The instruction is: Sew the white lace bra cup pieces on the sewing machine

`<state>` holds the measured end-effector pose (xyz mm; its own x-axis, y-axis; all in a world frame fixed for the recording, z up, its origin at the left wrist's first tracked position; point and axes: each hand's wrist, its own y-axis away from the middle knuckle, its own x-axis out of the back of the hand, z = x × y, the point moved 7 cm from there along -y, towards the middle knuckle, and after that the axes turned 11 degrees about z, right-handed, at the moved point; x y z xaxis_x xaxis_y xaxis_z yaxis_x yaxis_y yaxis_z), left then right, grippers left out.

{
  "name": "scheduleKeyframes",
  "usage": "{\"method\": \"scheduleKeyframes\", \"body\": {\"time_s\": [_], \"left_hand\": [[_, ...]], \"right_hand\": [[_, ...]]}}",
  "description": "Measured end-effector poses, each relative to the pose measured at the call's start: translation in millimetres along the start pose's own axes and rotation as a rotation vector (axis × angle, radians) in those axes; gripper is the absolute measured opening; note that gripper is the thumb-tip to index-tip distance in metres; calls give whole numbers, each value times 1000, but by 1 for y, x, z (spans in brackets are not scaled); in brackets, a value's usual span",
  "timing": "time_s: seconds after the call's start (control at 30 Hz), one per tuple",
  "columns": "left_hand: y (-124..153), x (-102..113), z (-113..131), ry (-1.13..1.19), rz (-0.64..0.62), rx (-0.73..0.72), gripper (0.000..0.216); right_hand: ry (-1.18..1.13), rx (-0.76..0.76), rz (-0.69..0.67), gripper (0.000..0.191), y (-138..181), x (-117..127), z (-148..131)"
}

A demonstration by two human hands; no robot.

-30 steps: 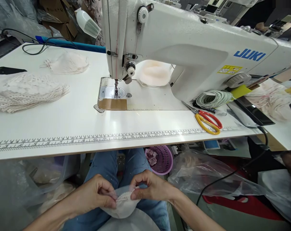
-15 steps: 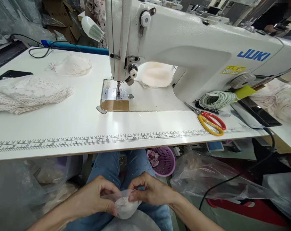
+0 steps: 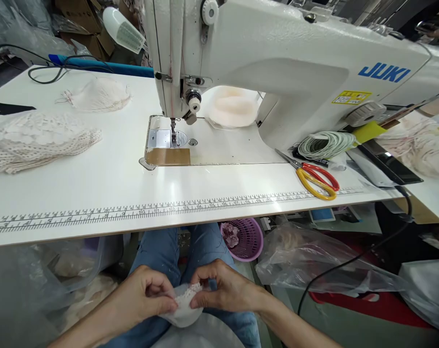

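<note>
Low over your lap, your left hand and right hand pinch the lace cup, both grips shut tight on it. Its lacy edge runs side to side and its round part points down. Farther off, the bench holds scissors and the sewing machine.

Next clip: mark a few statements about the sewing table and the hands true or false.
1. The left hand and right hand both pinch a white lace-edged fabric piece over the lap. True.
2. The scissors lie under the needle. False: they lie on the table, right of the machine bed.
3. A purple basket stands below the table. True.
4. The JUKI sewing machine has fabric under its needle. False: the needle plate is bare.
</note>
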<state>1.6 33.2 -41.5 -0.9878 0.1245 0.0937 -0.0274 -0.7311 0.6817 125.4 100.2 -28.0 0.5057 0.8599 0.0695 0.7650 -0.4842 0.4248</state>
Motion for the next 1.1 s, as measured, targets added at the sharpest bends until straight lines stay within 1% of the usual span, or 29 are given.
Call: {"method": "scheduleKeyframes", "body": {"time_s": [0.1,0.17,0.23,0.4,0.5,0.57,0.67,0.77,0.9,1.1], "left_hand": [[2,1,3,-12,9,-7,20],[4,-2,7,8,-7,-26,17],[5,-4,12,10,-11,-56,19],[3,-7,11,-96,26,-70,14],[2,-7,9,-111,35,-78,13],[1,-6,8,-117,38,-83,13],[0,-5,5,-108,47,-76,15],[0,-4,1,-76,56,-49,17],[0,-4,0,-63,61,-31,19],[2,-4,3,-84,61,-31,20]], "right_hand": [[-17,7,-13,20,-1,-3,0],[-21,7,-18,20,0,-4,0],[-10,11,-15,18,0,-5,1],[75,79,-26,10,4,-4,-4],[60,69,-43,18,4,-5,-4],[38,52,-21,25,3,-4,-2],[18,50,27,20,1,-5,0],[-29,43,19,16,1,-7,1],[-78,36,10,18,0,-8,0],[-108,74,38,28,-1,-6,0]]}}
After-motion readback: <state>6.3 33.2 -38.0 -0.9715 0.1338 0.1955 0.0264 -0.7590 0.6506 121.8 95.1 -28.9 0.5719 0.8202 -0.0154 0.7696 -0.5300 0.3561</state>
